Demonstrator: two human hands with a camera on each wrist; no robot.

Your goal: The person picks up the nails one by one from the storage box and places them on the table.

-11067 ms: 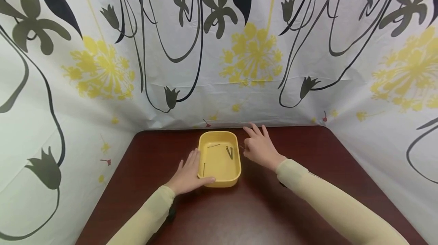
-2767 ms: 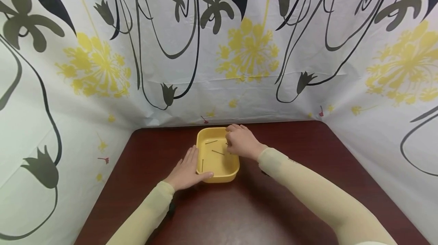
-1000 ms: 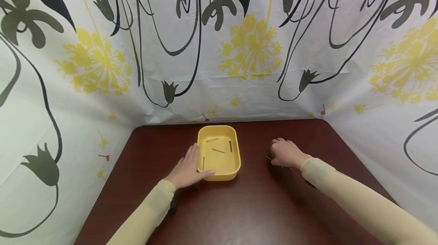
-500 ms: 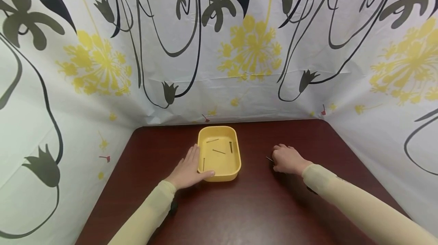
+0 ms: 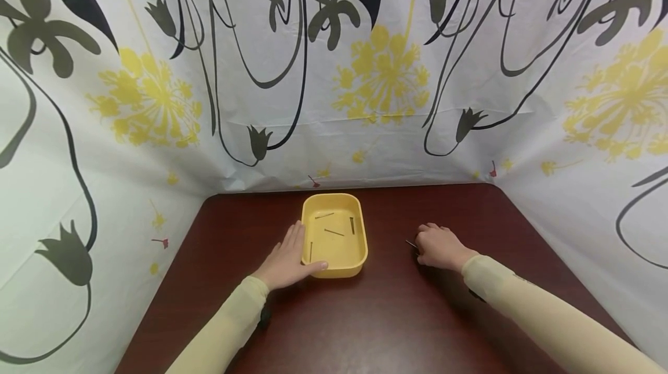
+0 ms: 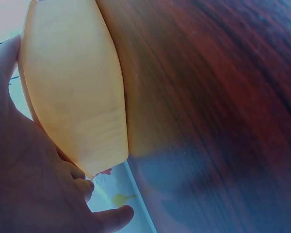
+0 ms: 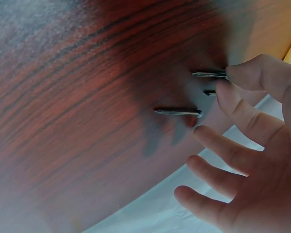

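Observation:
A yellow plastic tray (image 5: 339,258) stands at the far middle of the table, with several dark nails (image 5: 334,232) lying apart in it. My left hand (image 5: 286,259) rests with straight fingers along the tray's left side, its thumb over the near rim; the left wrist view shows the tray's outer wall (image 6: 77,92) beside the palm. Right of the tray, my right hand (image 5: 442,246) is low over the table. Its thumb and index finger pinch one end of a nail (image 7: 208,74). A second nail (image 7: 210,92) is mostly hidden behind the index finger, and a third nail (image 7: 178,112) lies on the wood.
The dark red-brown table (image 5: 344,327) has rounded far corners. A white curtain (image 5: 334,148) with a flower print hangs along its back and both sides.
Earlier, the right hand was beside and then inside the tray; it has since moved right, to the nails on the table. One nail now lies mid-tray. The left hand has stayed put.

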